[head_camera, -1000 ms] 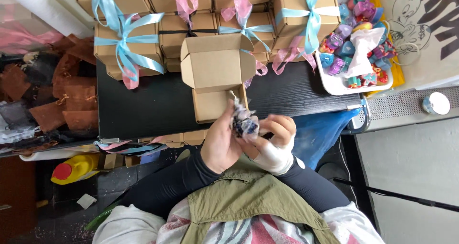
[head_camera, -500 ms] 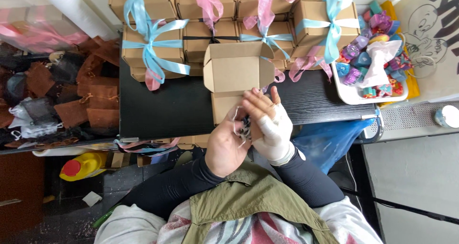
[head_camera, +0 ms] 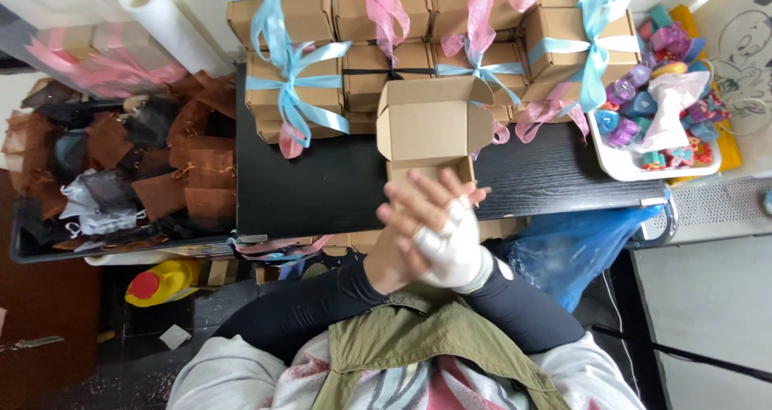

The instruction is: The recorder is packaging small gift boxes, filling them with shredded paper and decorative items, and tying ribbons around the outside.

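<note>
Both hands pressed together, palm to palm: left hand [head_camera: 402, 233] bare, right hand [head_camera: 450, 245] bandaged; anything between them not visible. Open cardboard box [head_camera: 430, 133] sits just beyond fingertips on black surface [head_camera: 322, 185], w/ ribboned boxes [head_camera: 289, 88] behind.

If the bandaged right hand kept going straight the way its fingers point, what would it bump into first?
Probably the open brown cardboard box on the black table. The white-wrapped right hand, pressed against the bare left hand, points its fingers up towards that box; depth is unclear from above.
</note>
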